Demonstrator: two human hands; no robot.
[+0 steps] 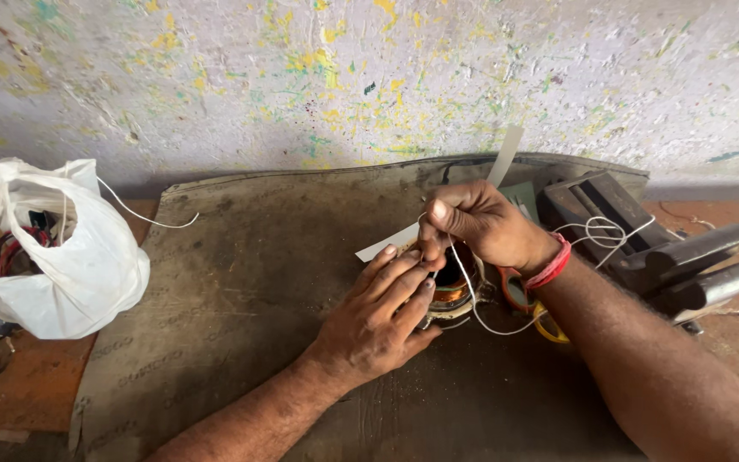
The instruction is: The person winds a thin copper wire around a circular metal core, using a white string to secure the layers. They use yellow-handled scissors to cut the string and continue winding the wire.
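Closest to us, our left hand (378, 316) lies flat, fingers together, pressing down on the copper-wound coil (453, 291) resting on the brown mat (241, 282) that covers the counter (27, 385). Just beyond, our right hand (472, 224) pinches a white string (472, 299) above the coil. Farther left sits a white plastic bag (53, 257); at right, a metal vise (643, 248).

The scene was lit by soft, even daylight, with no hard glare. The paint-flecked pale wall (369, 77) was rendered brightest, and the crumpled white plastic bag (53, 257) was nearly washed out. A dim shadow band was cast along the wall's foot. Focus was kept sharp centrally; slight bending and softness were seen at the edges.
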